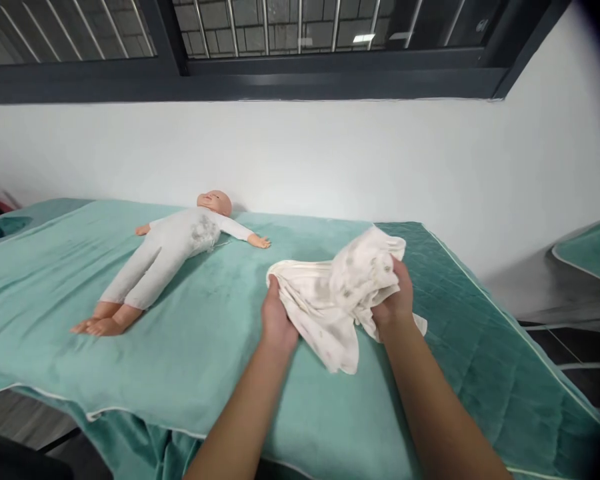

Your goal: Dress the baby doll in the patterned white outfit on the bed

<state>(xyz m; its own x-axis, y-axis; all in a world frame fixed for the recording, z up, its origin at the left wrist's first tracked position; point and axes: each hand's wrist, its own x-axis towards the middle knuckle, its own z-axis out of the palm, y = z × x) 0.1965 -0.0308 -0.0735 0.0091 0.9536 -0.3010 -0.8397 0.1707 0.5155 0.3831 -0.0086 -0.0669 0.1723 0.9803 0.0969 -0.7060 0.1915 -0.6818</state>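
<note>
A white garment with small faint prints (350,287) is bunched up above the bed, held between both hands. My left hand (277,320) is closed on its left edge, thumb on top. My right hand (396,303) grips the bunched right part, its fingers partly hidden under the fabric. A loose flap hangs down between the hands. To the left, a baby doll (165,247) with a white cloth body lies on its back, head toward the wall, arms spread and bare feet toward the near left.
A light green sheet (190,373) covers the bed, with a darker quilted green cover (500,373) on the right. Behind are a white wall (300,160) and a dark-framed barred window (330,83). Another green-covered edge (593,253) shows at far right.
</note>
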